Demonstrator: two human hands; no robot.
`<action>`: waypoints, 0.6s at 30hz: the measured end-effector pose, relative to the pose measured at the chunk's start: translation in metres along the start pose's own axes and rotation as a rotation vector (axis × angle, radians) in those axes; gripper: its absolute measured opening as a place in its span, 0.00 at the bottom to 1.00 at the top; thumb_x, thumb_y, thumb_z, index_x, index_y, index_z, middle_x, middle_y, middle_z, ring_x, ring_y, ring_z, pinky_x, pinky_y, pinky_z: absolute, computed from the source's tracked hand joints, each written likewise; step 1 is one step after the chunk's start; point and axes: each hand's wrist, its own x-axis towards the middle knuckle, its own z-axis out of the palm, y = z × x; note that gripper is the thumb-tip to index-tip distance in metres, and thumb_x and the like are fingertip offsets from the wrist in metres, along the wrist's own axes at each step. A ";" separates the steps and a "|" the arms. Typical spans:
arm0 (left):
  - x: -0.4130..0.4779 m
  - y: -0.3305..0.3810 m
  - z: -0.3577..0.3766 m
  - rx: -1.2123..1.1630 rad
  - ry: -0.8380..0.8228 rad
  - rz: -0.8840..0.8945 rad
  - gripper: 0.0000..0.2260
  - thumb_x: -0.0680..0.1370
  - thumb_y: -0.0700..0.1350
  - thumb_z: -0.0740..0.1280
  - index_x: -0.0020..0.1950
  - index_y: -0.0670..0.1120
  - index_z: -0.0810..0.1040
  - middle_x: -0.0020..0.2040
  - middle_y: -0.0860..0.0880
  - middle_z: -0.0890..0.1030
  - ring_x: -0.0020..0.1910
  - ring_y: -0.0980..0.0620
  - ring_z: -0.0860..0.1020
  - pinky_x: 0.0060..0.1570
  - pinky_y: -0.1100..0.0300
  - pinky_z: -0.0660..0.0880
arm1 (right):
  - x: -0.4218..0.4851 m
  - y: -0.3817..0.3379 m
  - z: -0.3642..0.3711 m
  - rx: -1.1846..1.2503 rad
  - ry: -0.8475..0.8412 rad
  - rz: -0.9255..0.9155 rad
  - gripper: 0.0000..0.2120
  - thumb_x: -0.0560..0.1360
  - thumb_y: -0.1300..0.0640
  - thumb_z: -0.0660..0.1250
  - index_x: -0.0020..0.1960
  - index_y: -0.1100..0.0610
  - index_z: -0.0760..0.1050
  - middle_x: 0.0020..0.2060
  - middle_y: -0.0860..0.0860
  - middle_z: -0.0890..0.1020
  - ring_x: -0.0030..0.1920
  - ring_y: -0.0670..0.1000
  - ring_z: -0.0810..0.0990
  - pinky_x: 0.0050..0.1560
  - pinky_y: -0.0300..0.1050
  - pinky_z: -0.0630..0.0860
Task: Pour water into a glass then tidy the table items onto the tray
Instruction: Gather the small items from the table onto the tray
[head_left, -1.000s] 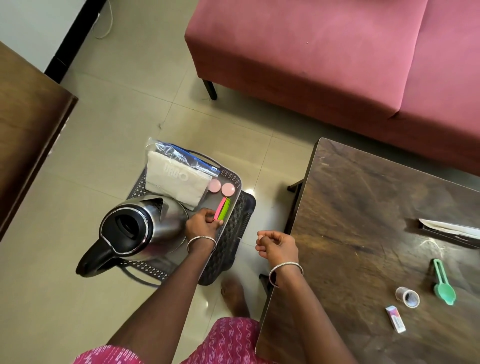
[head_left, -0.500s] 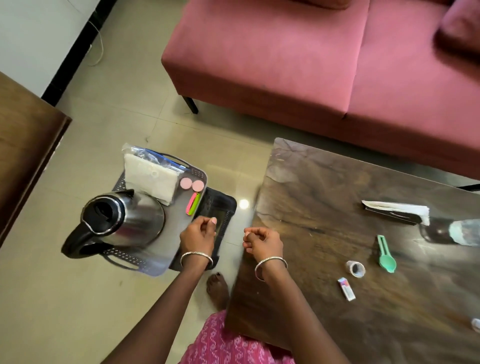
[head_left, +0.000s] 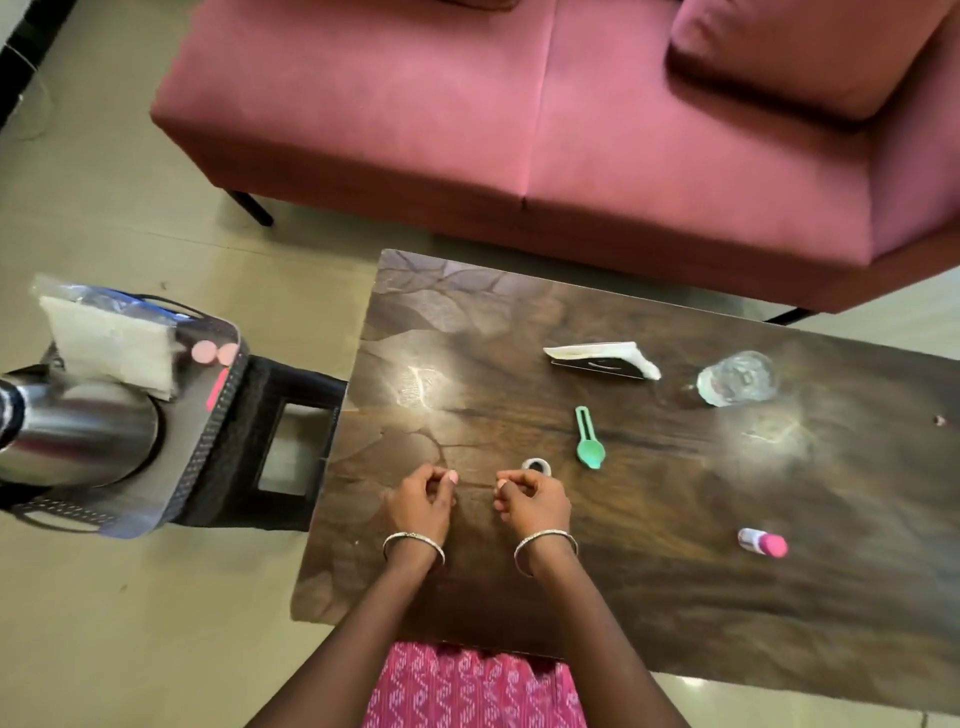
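Two hands hover low over the table (head_left: 675, 597), both loosely curled, fingers drawn in and pinching nothing. Left of the table, off its edge, the tray (head_left: 208, 415) already carries the kettle (head_left: 78, 436) and a packet (head_left: 109, 348). The left hand (head_left: 420, 501) sits near the table's left end. The right hand (head_left: 532, 501) is nearer the leftovers: the tape roll (head_left: 536, 466) lies just beyond its knuckles, the green spoon (head_left: 588, 439) beyond and right, handle pointing away, bowl nearest. Further right stand the napkin holder (head_left: 602, 361), the filled glass (head_left: 737, 378) and a pink-capped tube (head_left: 762, 543). The tape looks the likeliest next pick, a short forward reach.
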 end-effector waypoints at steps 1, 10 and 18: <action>-0.006 0.002 0.012 0.020 -0.008 -0.003 0.06 0.75 0.45 0.69 0.39 0.48 0.80 0.31 0.50 0.82 0.33 0.48 0.83 0.42 0.50 0.80 | 0.005 0.005 -0.016 0.005 0.013 0.009 0.11 0.74 0.66 0.66 0.39 0.54 0.81 0.33 0.56 0.84 0.31 0.52 0.80 0.40 0.48 0.78; -0.023 0.001 0.090 0.238 -0.083 -0.078 0.06 0.69 0.39 0.73 0.44 0.45 0.80 0.39 0.48 0.80 0.41 0.47 0.79 0.49 0.52 0.76 | 0.060 0.048 -0.113 -0.040 0.205 0.105 0.09 0.72 0.67 0.67 0.41 0.57 0.83 0.31 0.55 0.83 0.30 0.52 0.80 0.45 0.51 0.81; -0.020 -0.008 0.125 0.649 -0.256 0.002 0.32 0.64 0.54 0.78 0.61 0.46 0.69 0.59 0.47 0.71 0.55 0.42 0.77 0.54 0.50 0.75 | 0.080 0.065 -0.163 -0.123 0.489 0.060 0.08 0.72 0.63 0.68 0.44 0.53 0.84 0.34 0.51 0.83 0.35 0.52 0.79 0.44 0.39 0.72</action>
